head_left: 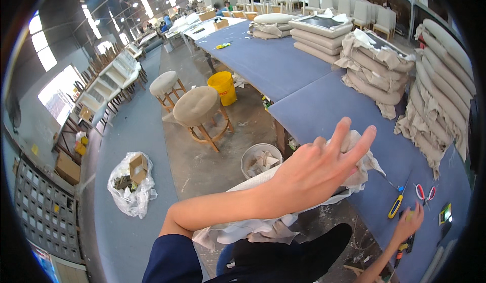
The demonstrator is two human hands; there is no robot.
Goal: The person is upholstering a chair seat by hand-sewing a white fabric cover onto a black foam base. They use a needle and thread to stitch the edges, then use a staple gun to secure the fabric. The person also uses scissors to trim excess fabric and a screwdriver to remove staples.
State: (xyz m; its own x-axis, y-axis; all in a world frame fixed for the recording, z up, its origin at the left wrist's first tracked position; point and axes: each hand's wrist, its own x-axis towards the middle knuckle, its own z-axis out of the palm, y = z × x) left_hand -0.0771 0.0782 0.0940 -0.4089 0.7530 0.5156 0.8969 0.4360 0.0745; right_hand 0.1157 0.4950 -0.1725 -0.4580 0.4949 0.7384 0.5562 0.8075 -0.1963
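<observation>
**Left Hand Above Padded Workpiece, Right Hand at Tool Area**

Left arm: the dark blue sleeve (172, 258) ends near the bent elbow; the bare forearm crosses toward the upper right. The left hand (319, 172) is positioned over the fabric-covered piece (253, 227), back of the hand uppermost. Two digits extend and spread in a V; the others bend at the knuckles. Whether it grips the fabric cannot be told.

Right arm: the forearm enters from the lower edge. The right hand (409, 223) is low over the table (304, 106), fingers partly extended. Its hold, if any, cannot be determined. Just beyond the fingertips are scissors (425, 195) with red-and-white looped handles; to their left is a screwdriver (396, 207) with a yellow handle and slim shaft.

Workpiece: located in front of the body, beside the table edge, partly hidden by the left arm. White and beige cloth hangs in loose, creased folds.

Surroundings: the table has a smooth, blue-grey surface. A cushion stack (440, 80) at its far right shows rounded beige pads with ragged cloth edges. A round stool (196, 106) has a tufted, padded seat and wooden legs.
</observation>
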